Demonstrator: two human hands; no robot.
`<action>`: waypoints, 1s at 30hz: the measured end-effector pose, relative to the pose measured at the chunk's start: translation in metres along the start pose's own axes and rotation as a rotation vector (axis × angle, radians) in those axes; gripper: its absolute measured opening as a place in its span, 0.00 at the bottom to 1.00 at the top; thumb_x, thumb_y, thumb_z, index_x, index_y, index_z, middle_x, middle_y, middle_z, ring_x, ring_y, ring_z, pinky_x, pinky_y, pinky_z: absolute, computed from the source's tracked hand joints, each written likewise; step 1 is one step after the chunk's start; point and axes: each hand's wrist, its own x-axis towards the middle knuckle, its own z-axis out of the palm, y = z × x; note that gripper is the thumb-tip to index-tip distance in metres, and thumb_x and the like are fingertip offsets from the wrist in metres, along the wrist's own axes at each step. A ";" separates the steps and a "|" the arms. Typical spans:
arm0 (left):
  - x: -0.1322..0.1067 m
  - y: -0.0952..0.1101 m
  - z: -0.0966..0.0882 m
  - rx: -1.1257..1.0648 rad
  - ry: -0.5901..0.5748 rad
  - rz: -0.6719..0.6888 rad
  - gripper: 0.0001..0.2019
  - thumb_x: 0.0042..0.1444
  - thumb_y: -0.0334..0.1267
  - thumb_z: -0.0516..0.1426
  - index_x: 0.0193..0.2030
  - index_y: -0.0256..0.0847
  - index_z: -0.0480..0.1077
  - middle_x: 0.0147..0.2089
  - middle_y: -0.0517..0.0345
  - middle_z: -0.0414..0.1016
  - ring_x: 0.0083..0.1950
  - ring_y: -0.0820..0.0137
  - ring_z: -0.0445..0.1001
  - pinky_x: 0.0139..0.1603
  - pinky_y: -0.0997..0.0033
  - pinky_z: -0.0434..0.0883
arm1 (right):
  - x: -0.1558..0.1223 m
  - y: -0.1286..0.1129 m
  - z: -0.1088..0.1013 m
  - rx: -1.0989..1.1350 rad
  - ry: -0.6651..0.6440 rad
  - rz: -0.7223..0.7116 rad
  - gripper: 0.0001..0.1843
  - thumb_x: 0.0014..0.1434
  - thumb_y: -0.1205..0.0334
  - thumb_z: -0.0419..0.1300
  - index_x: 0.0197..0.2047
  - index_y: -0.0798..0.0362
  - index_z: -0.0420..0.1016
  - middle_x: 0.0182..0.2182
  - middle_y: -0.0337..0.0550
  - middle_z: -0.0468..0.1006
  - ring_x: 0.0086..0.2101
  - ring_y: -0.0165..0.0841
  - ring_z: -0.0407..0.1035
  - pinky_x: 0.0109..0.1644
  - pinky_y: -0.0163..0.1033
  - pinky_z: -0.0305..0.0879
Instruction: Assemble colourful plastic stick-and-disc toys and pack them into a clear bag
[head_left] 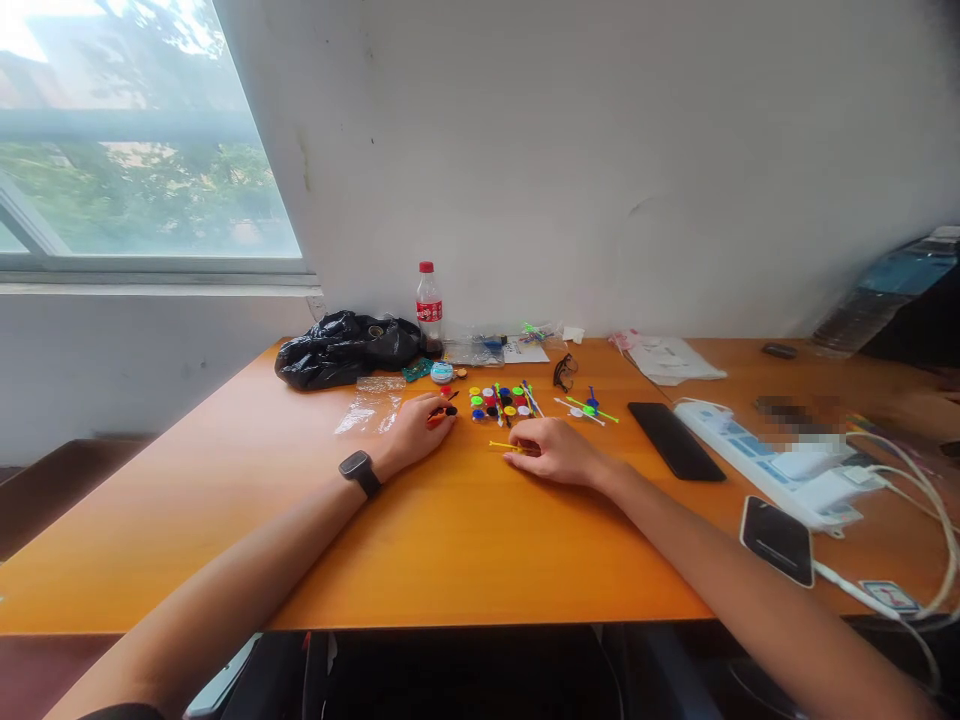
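My left hand, with a dark watch on its wrist, is closed at the left of the coloured pieces. A small black plastic piece shows at its fingertips, and a bit of red or orange sits by the curled fingers. My right hand is pinched on a thin yellow plastic stick that points left, low over the table. Between and beyond the hands are rows of small round discs in several colours, with thin sticks lying across them. More sticks and blue and white discs lie to the right.
A clear plastic bag, black bag, cola bottle and round tin stand at the back left. Dark glasses lie behind the pieces. To the right are a black phone, power strip and charging phone.
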 end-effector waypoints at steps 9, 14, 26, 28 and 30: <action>0.000 -0.001 -0.005 0.065 0.029 -0.088 0.10 0.64 0.40 0.59 0.45 0.41 0.81 0.46 0.49 0.85 0.45 0.59 0.83 0.47 0.64 0.77 | -0.007 0.039 -0.038 -0.568 -0.082 0.524 0.11 0.69 0.59 0.58 0.44 0.55 0.81 0.41 0.56 0.85 0.42 0.47 0.80 0.41 0.41 0.62; 0.000 0.000 -0.005 0.043 0.028 -0.086 0.11 0.65 0.40 0.59 0.46 0.41 0.82 0.49 0.49 0.85 0.48 0.59 0.83 0.48 0.64 0.78 | -0.010 0.050 -0.043 -0.608 -0.038 0.676 0.16 0.70 0.53 0.60 0.47 0.57 0.82 0.42 0.60 0.85 0.46 0.51 0.80 0.43 0.43 0.66; 0.000 0.009 -0.002 -0.061 0.228 0.016 0.10 0.67 0.40 0.61 0.48 0.42 0.82 0.50 0.51 0.85 0.50 0.61 0.84 0.54 0.62 0.80 | -0.003 0.022 -0.027 -0.476 0.189 0.507 0.18 0.71 0.47 0.58 0.39 0.52 0.77 0.34 0.51 0.83 0.36 0.43 0.77 0.35 0.40 0.54; 0.001 0.013 -0.005 -0.057 0.262 0.022 0.09 0.68 0.41 0.61 0.48 0.42 0.82 0.49 0.51 0.85 0.49 0.62 0.83 0.53 0.62 0.79 | -0.002 0.019 -0.023 -0.439 0.188 0.458 0.18 0.71 0.47 0.57 0.37 0.52 0.76 0.32 0.49 0.82 0.33 0.41 0.75 0.34 0.40 0.50; 0.000 0.020 -0.008 -0.059 0.307 0.037 0.09 0.68 0.42 0.61 0.47 0.42 0.81 0.49 0.51 0.85 0.49 0.62 0.83 0.53 0.62 0.79 | -0.002 0.016 -0.019 -0.395 0.208 0.409 0.19 0.71 0.47 0.57 0.35 0.51 0.75 0.30 0.47 0.81 0.32 0.40 0.74 0.33 0.40 0.48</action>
